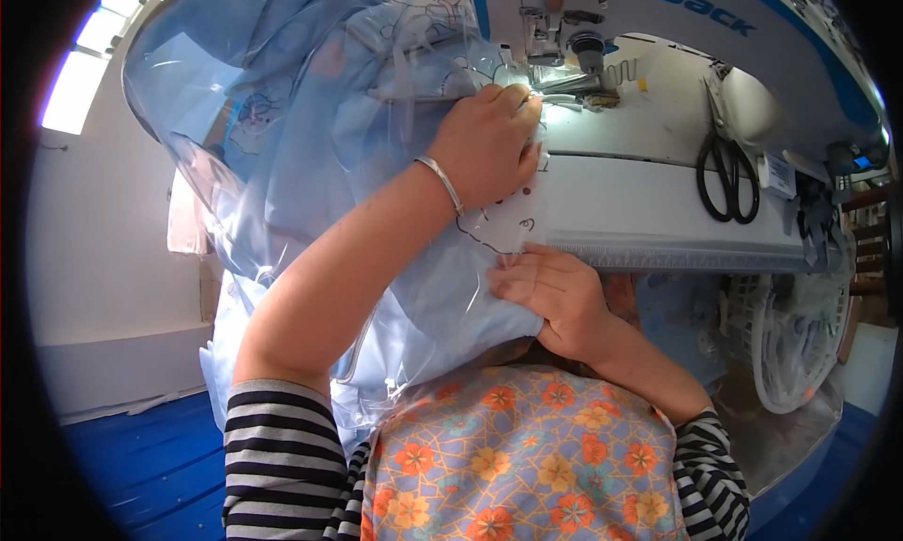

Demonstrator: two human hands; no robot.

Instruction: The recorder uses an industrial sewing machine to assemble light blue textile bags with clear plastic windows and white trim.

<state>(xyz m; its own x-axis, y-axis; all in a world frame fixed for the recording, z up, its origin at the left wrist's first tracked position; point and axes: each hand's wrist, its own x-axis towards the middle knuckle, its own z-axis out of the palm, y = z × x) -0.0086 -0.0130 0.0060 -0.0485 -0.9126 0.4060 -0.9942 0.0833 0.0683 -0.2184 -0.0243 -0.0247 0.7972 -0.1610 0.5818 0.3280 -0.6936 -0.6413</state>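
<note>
This looks like a sewing workshop: an industrial sewing machine (752,47) fills the upper right, black-handled scissors (720,144) and a ruler (677,258) lie right on the white table (630,202), light-blue fabric (329,108) upper left.

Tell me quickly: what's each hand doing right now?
Left hand: resting on the printed sheet, fingers bent; whether it grips cannot be told.
Right hand: closed on the sheet's edge, apparently holding it.

Watched from my remote station, my left forearm (329,268) slants up from lower left to my left hand (489,146), back upward, fingers bent, at upper centre, while my right forearm (649,372) angles from lower right to my right hand (562,296), fingers pointing left near centre.
</note>
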